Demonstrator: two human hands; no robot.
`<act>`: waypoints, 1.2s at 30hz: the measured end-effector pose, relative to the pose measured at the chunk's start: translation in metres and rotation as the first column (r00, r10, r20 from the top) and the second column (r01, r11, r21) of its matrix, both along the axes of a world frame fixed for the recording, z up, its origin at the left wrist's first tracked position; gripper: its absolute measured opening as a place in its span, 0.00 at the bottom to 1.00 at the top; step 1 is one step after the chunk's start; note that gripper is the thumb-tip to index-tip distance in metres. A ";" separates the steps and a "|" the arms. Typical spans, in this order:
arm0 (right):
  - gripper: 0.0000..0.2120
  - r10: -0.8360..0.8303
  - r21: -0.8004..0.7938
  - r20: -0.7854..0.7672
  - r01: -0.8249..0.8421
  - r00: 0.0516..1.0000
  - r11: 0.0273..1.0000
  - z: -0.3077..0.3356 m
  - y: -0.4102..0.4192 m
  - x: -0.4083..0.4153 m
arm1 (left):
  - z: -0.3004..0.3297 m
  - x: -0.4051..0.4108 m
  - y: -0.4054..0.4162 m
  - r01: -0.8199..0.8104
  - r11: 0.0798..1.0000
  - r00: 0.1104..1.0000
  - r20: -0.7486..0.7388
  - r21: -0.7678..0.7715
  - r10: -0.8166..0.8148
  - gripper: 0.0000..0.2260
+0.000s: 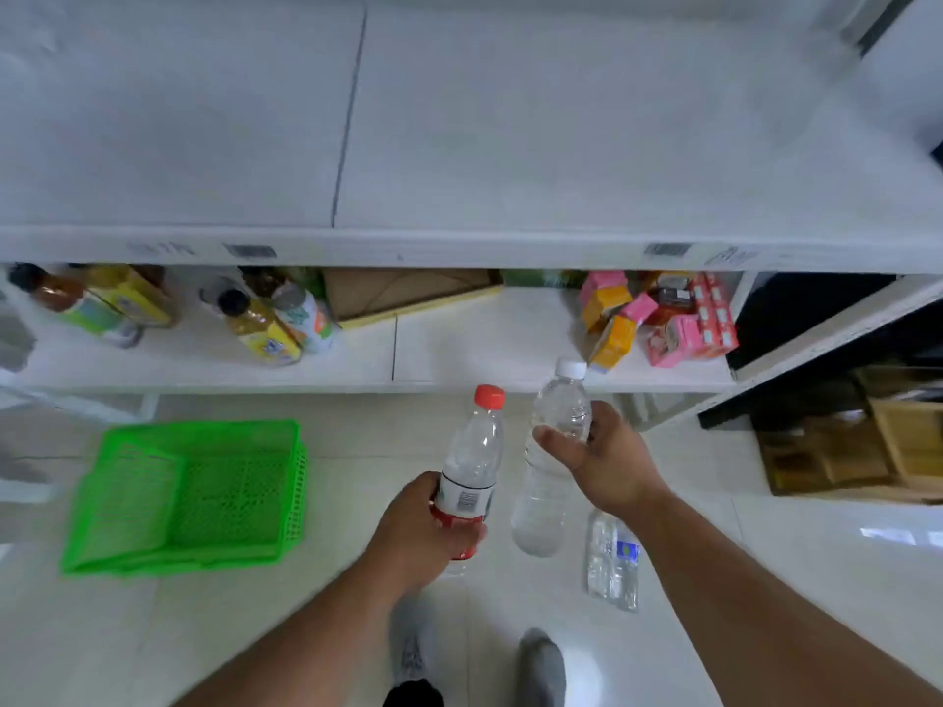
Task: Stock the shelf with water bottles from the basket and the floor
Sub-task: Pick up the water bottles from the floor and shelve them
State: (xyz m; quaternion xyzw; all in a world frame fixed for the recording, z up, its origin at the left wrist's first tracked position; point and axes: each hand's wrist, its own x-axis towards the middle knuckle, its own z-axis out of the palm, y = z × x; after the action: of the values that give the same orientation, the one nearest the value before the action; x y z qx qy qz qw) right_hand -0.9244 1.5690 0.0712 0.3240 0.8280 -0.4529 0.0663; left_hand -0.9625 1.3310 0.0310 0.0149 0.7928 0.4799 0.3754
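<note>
Glossy pale floor tiles (765,579) run under a white shelf unit (459,247) with smooth flat boards; the upper board is bare, its front edge carrying small label strips too blurred to read. Lower shelf board (459,349): amber drink bottles with yellow labels (265,329) at left, a flat brown cardboard piece (403,293) in the middle, pink and orange cartons (663,318) tumbled at right. Print on all of these is illegible.

Green plastic basket (189,497), lattice-walled and rectangular, sits on the floor at left, tilted toward the camera; no bottles visible inside.

Left hand (423,528): fingers wrapped firmly round the lower half of a clear ribbed plastic bottle with a red cap (472,451), held upright, cap toward the shelf. Its wrap label is white above, red below, with a barcode; brand not readable.

Right hand (602,456): thumb and fingers clasped round the upper body of a clear bottle with a white cap (546,482), no label visible, held just beside the red-capped one, apart from it, cap reaching the lower shelf's front edge.

Third clear bottle (612,558) lies on the floor below the right wrist; small blue label, text unreadable.

Grey-socked feet (541,665) stand at the bottom edge.
</note>
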 end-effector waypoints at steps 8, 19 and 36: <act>0.20 0.190 0.038 -0.294 -0.187 0.937 0.982 0.176 -0.076 -0.004 | 0.164 0.046 -0.097 -0.144 0.987 0.971 -0.184 0.073 0.155 0.19; 0.20 0.349 0.066 -0.520 -0.371 0.779 0.926 0.286 -0.180 -0.013 | 0.268 0.081 -0.192 -0.391 0.912 0.821 -0.402 0.120 0.405 0.24; 0.22 0.364 0.168 -0.581 -0.330 0.728 0.929 0.336 -0.376 -0.078 | 0.299 -0.013 -0.375 -0.403 0.881 0.752 -0.460 0.248 0.473 0.21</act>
State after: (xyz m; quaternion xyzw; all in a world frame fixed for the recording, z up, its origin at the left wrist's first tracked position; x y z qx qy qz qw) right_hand -1.0027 1.1930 0.4076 0.0040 0.8629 -0.4895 -0.1257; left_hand -0.9759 0.9563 0.3297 -0.0209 0.8102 0.5851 0.0284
